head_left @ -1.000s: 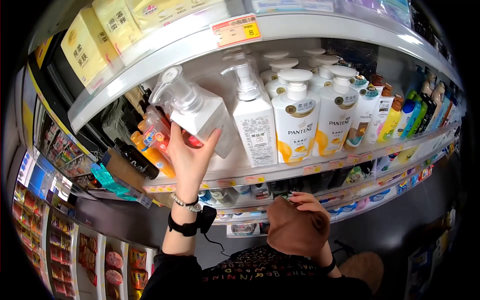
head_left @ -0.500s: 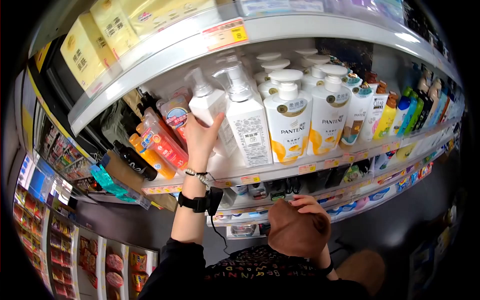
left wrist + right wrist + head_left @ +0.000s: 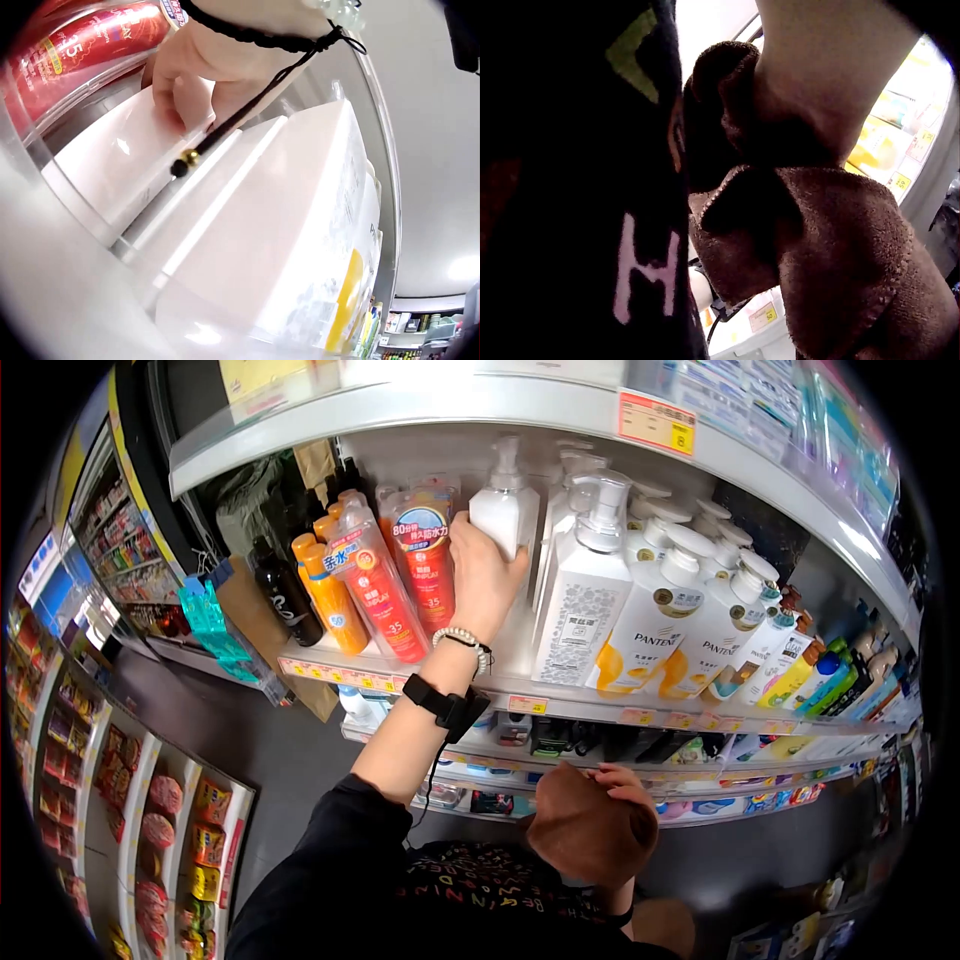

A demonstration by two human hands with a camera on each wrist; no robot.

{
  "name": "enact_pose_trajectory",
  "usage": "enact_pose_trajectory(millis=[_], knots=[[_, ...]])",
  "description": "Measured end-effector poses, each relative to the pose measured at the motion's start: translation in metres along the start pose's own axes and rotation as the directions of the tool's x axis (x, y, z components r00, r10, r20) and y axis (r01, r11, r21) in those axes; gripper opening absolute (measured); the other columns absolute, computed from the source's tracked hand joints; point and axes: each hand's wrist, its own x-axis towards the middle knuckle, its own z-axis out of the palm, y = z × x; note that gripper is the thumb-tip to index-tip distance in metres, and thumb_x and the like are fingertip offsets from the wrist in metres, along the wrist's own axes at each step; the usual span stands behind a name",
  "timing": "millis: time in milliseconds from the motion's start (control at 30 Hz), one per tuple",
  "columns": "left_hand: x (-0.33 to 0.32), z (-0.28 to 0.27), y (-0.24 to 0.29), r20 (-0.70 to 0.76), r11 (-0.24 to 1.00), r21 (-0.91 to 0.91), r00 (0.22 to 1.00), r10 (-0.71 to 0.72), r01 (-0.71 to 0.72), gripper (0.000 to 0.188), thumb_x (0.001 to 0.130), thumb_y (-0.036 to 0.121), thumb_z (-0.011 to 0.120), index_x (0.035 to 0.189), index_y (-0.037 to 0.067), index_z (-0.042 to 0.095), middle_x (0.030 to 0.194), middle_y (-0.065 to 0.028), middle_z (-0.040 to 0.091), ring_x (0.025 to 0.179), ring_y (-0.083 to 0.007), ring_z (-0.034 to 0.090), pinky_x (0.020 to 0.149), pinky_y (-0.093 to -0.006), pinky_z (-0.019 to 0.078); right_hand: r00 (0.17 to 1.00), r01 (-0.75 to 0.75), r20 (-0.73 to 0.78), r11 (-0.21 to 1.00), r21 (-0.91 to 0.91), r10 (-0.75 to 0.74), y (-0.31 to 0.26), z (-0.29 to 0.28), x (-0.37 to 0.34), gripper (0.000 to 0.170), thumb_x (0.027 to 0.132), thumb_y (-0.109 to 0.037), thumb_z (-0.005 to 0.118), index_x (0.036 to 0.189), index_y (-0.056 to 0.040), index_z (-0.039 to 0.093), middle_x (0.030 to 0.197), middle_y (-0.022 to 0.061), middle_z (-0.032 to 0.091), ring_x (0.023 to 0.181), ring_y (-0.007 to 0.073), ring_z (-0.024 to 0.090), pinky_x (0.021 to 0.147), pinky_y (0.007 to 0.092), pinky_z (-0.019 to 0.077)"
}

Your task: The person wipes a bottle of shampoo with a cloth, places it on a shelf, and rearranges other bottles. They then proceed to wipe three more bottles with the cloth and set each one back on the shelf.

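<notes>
My left hand [image 3: 487, 582] reaches into the shelf and grips a white pump bottle [image 3: 503, 510] by its sides. The thumb lies on the right side, and the hand hides the bottle's lower part. In the left wrist view, fingers curl against the same white bottle [image 3: 124, 161], beside a larger white bottle [image 3: 255, 202]. A patterned white pump bottle [image 3: 582, 610] stands to the right in the head view; red sunscreen packs [image 3: 425, 565] are just left of the hand. Low before my body, my right hand [image 3: 630, 790] holds a brown cloth [image 3: 585, 828], which hangs in folds over it.
Pantene pump bottles [image 3: 655, 625] and other bottles fill the shelf's right side. Orange bottles [image 3: 335, 600] and a black bottle [image 3: 285, 595] stand at its left end. An upper shelf edge [image 3: 480, 400] runs above the hand, and a clear lip [image 3: 90, 217] fronts the shelf.
My left hand has carried the white pump bottle deeper into the shelf, from a tilted pose to nearly upright. The head view has turned left. My right hand keeps the cloth low.
</notes>
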Motion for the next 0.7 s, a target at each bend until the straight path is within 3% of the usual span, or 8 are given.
enact_pose_trajectory(millis=[167,267,333,400,500,533,633,700], knots=[[0.008,0.009,-0.007,0.048,0.999,0.018,0.998,-0.038,0.037,0.075,0.069,0.009,0.072,0.124,-0.014,0.025,0.115,-0.0308,0.038,0.105,-0.0483,0.043,0.091,-0.0486,0.0381,0.999,-0.019,-0.029,1.0,-0.012,0.018,0.002,0.003,-0.006,0.012,0.08,-0.006,0.059,0.088,0.0018,0.057,0.099,0.0211,0.062,0.098,0.034,0.057,0.091,0.0441,0.0437],[0.013,0.018,-0.013,0.07,0.999,0.014,0.997,-0.03,0.029,0.074,0.073,0.008,0.069,0.126,-0.015,0.022,0.116,-0.0323,0.037,0.106,-0.0496,0.043,0.091,-0.049,0.0387,1.0,0.013,0.016,0.998,-0.059,-0.012,0.004,0.002,-0.008,0.013,0.078,-0.005,0.061,0.088,0.0015,0.058,0.098,0.0209,0.062,0.098,0.0339,0.057,0.09,0.0432,0.0439],[0.017,0.024,-0.014,0.099,0.995,-0.037,0.991,-0.085,0.089,0.076,0.075,0.008,0.068,0.127,-0.015,0.018,0.115,-0.0336,0.038,0.105,-0.0491,0.044,0.09,-0.0495,0.0396,0.991,0.045,0.129,0.993,-0.112,-0.031,0.006,0.001,-0.011,0.015,0.084,-0.008,0.055,0.097,-0.0009,0.052,0.104,0.0199,0.057,0.104,0.0334,0.054,0.095,0.0441,0.041],[0.02,0.026,-0.013,0.181,0.976,-0.056,0.963,-0.198,0.211,0.08,0.08,0.013,0.065,0.134,-0.01,0.011,0.117,-0.037,0.037,0.109,-0.0512,0.042,0.092,-0.0494,0.0396,0.992,0.036,0.126,0.991,-0.132,-0.019,0.002,0.006,-0.01,0.016,0.084,-0.008,0.056,0.097,-0.0012,0.053,0.104,0.0196,0.058,0.104,0.0331,0.054,0.096,0.0439,0.0409],[0.027,0.031,-0.014,0.324,0.885,-0.076,0.851,-0.414,0.459,0.081,0.087,0.024,0.057,0.143,0.005,0.002,0.129,-0.0432,0.028,0.118,-0.055,0.037,0.098,-0.0503,0.0362,0.994,0.013,0.113,0.988,-0.151,0.004,0.0,0.015,-0.01,0.017,0.082,-0.006,0.058,0.097,-0.0016,0.053,0.104,0.0193,0.059,0.104,0.0328,0.054,0.096,0.0438,0.0408],[0.031,0.036,-0.022,0.319,0.881,-0.078,0.849,-0.421,0.467,0.081,0.087,0.024,0.057,0.143,0.005,0.002,0.129,-0.0432,0.028,0.118,-0.055,0.037,0.098,-0.0503,0.0362,0.995,-0.004,0.101,0.988,-0.155,0.02,-0.001,0.016,-0.01,0.017,0.081,-0.006,0.058,0.097,-0.0016,0.053,0.104,0.0193,0.059,0.104,0.0329,0.054,0.096,0.0438,0.0407],[0.037,0.049,-0.048,0.334,0.92,-0.238,0.915,-0.224,0.312,0.079,0.086,0.021,0.058,0.142,0.003,0.006,0.128,-0.0425,0.029,0.121,-0.0529,0.035,0.101,-0.0499,0.0322,0.991,-0.01,0.131,0.982,-0.187,0.035,0.003,0.012,-0.012,0.017,0.081,-0.005,0.059,0.097,-0.0019,0.054,0.105,0.0195,0.059,0.105,0.0329,0.054,0.096,0.044,0.0405],[0.039,0.054,-0.053,0.335,0.914,-0.236,0.91,-0.242,0.33,0.078,0.086,0.02,0.059,0.141,0.001,0.007,0.128,-0.042,0.029,0.121,-0.0527,0.034,0.102,-0.0494,0.0319,0.995,-0.031,0.09,0.984,-0.177,0.047,0.003,0.015,-0.014,0.016,0.078,-0.005,0.06,0.093,-0.0005,0.056,0.102,0.0196,0.061,0.103,0.0331,0.055,0.094,0.044,0.0413]])
